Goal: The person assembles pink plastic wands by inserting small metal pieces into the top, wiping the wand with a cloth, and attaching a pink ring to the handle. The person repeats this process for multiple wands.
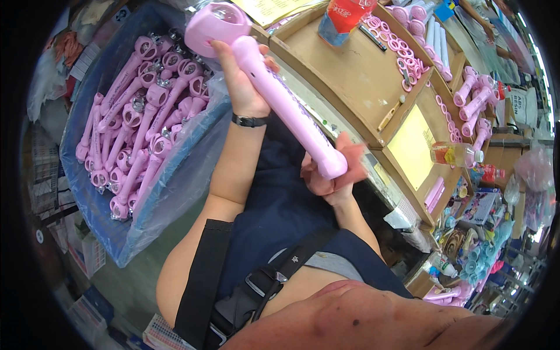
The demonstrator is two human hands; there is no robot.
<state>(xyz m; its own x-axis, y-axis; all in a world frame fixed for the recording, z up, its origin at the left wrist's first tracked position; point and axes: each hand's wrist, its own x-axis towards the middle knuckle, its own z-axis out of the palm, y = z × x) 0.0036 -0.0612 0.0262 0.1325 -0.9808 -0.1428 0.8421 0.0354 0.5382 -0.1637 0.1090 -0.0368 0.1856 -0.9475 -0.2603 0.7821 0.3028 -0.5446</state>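
A long pink plastic wand (286, 108) with a round, hollow head slants across the view in front of me. My left hand (242, 84) is closed around it just below the head, the thumb on the near side. At the lower end of the handle, my right hand (324, 184) presses a reddish-orange cloth (350, 160) against the tip. The cloth hides part of the right fingers, and its outer edge is blurred. Dark lettering runs along the wand's side.
On my left stands a blue crate (111, 236) lined with clear plastic, holding several similar wands (140, 116). Wooden trays (332, 76) on the right bear pink rings (402, 52), a drink bottle (344, 20), a yellow sheet (411, 146) and a knife (391, 114).
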